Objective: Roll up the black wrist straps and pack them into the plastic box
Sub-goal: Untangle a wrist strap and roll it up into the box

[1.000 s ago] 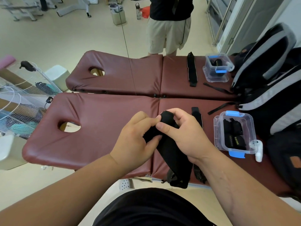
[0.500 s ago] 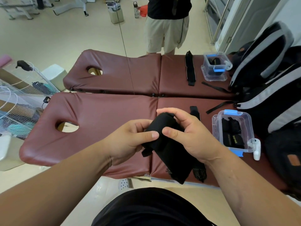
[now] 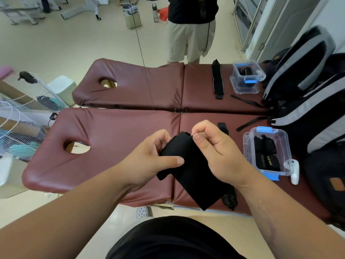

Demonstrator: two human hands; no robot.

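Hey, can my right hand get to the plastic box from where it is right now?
Probably yes. The box sits just right of the right hand with its top apparently open and nothing standing between them. But that hand is pinching the strap, so it would carry it along.

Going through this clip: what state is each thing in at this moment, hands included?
Held wrist strap: upper end bent over between the hands, lower end hanging unrolled.
Left hand: grips the strap's left side.
Right hand: pinches its top edge.
Second strap: unrolled, flat on the table, near end over the edge.
Plastic box: open.
Rolled straps: packed inside the box.
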